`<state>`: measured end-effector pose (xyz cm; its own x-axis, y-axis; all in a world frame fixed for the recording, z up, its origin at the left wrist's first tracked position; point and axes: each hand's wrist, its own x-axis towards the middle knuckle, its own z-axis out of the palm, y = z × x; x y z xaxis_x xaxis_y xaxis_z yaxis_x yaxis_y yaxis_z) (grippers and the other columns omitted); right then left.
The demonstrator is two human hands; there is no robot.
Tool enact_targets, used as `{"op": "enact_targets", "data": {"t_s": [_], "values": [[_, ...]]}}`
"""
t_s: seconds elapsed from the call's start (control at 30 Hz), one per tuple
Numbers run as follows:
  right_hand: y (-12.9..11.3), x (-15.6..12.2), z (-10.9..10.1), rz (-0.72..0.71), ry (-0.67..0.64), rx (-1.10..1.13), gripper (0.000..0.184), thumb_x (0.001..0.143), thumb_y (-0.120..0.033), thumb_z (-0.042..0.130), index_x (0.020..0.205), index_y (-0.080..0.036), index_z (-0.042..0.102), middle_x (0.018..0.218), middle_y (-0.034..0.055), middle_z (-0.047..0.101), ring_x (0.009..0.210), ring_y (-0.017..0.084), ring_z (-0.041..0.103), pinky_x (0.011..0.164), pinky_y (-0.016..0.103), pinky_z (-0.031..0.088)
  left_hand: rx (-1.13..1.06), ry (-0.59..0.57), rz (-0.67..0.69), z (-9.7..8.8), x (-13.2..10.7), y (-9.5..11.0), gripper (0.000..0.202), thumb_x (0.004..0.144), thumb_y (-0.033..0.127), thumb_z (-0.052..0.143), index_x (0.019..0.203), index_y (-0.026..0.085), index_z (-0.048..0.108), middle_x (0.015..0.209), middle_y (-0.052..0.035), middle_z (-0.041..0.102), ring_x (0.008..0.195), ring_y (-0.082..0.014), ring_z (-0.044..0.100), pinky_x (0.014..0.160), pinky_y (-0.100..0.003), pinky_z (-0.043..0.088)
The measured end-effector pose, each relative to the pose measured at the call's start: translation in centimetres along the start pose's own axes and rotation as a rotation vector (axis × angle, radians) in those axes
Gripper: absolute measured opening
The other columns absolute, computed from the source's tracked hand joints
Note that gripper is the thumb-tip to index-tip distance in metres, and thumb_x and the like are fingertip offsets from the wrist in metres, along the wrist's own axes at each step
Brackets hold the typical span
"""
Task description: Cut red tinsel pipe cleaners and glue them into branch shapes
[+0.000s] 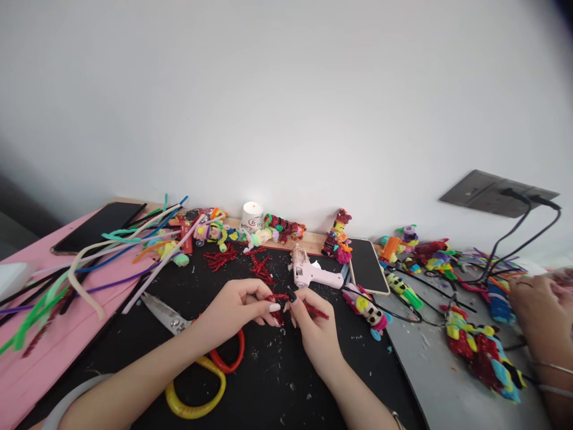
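My left hand (237,310) and my right hand (313,328) meet over the black mat (277,376), both pinched on a red glittery pipe cleaner piece (286,303). Its free end sticks out to the right past my right fingers. Two finished red glittery shapes (242,260) lie just beyond my hands. A pink glue gun (311,272) rests right behind my right hand. Scissors (188,340) with red and yellow handles lie under my left forearm.
Loose coloured pipe cleaners (89,263) fan over the pink board at left, near a dark phone (96,224). Small pipe-cleaner figures (268,230) line the wall by a white cup (252,215). Another phone (367,266), cables and another person's hand (541,310) are at right.
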<state>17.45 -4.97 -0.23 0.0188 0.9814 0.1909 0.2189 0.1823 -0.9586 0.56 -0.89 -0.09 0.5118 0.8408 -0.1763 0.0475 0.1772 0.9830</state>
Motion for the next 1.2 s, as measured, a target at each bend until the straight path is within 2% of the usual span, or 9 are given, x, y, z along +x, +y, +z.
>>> {"op": "enact_targets", "data": {"t_s": [0.4,0.6,0.67,0.73,0.83,0.97,1.07,1.2], "values": [[0.17,-0.07,0.06,-0.051,-0.065,-0.047,0.030,0.089,-0.030,0.050,0.063,-0.016,0.057,0.054,-0.0037,0.044,0.051,0.010,0.038,0.050,0.022,0.030,-0.177,0.143,-0.021,0.04,0.01,0.18,0.023,0.078,0.033,0.067,0.070,0.015,0.055,0.064,-0.0010,0.071,0.064,-0.0138,0.070,0.056,-0.018,0.051],[0.50,0.02,0.09,-0.029,-0.061,-0.061,0.033,0.091,-0.032,0.048,0.062,-0.016,0.055,0.056,-0.0028,0.045,0.053,0.010,0.039,0.049,0.021,0.030,-0.177,0.128,-0.003,0.19,-0.01,0.09,0.021,0.080,0.033,0.066,0.077,0.015,0.055,0.068,-0.0011,0.069,0.068,-0.0151,0.071,0.059,-0.019,0.052],[0.71,0.00,0.13,-0.013,-0.044,-0.055,0.030,0.091,-0.033,0.048,0.069,-0.017,0.061,0.057,-0.0021,0.047,0.051,0.010,0.040,0.046,0.021,0.031,-0.171,0.130,0.029,0.25,-0.03,0.12,0.020,0.079,0.032,0.066,0.084,0.016,0.055,0.069,0.0009,0.066,0.069,-0.0164,0.071,0.059,-0.020,0.053],[0.83,-0.03,0.21,0.010,-0.035,-0.008,0.025,0.091,-0.033,0.049,0.085,-0.018,0.067,0.059,-0.0016,0.050,0.048,0.010,0.041,0.044,0.021,0.033,-0.173,0.138,0.078,0.32,-0.08,0.15,0.022,0.078,0.030,0.067,0.091,0.017,0.055,0.069,0.0039,0.061,0.068,-0.0176,0.072,0.059,-0.022,0.054],[0.73,-0.06,0.41,0.061,-0.041,0.126,0.025,0.089,-0.033,0.051,0.099,-0.019,0.068,0.057,-0.0018,0.053,0.044,0.010,0.045,0.042,0.021,0.038,-0.155,0.145,0.121,0.44,-0.20,0.18,0.021,0.078,0.028,0.065,0.093,0.017,0.056,0.070,0.0037,0.060,0.069,-0.0186,0.072,0.060,-0.023,0.056],[0.41,0.02,0.61,0.098,-0.043,0.219,0.024,0.087,-0.034,0.054,0.095,-0.018,0.070,0.055,-0.0009,0.057,0.044,0.011,0.051,0.044,0.023,0.045,-0.134,0.186,0.134,0.58,-0.35,0.24,0.016,0.077,0.028,0.065,0.087,0.016,0.059,0.073,0.0011,0.064,0.067,-0.0181,0.072,0.059,-0.024,0.057],[0.32,0.11,0.65,0.113,-0.065,0.235,0.024,0.086,-0.036,0.055,0.089,-0.017,0.071,0.055,-0.0005,0.058,0.044,0.011,0.053,0.044,0.023,0.047,-0.146,0.219,0.138,0.62,-0.38,0.34,0.017,0.075,0.027,0.066,0.087,0.016,0.061,0.071,0.0011,0.066,0.066,-0.0177,0.071,0.059,-0.024,0.058],[0.48,0.19,0.60,0.123,-0.080,0.237,0.026,0.085,-0.038,0.056,0.086,-0.017,0.071,0.056,0.0001,0.059,0.045,0.012,0.056,0.046,0.024,0.050,-0.135,0.222,0.114,0.58,-0.35,0.40,0.019,0.075,0.031,0.068,0.082,0.014,0.064,0.073,-0.0032,0.071,0.069,-0.0200,0.072,0.062,-0.028,0.060]]}}
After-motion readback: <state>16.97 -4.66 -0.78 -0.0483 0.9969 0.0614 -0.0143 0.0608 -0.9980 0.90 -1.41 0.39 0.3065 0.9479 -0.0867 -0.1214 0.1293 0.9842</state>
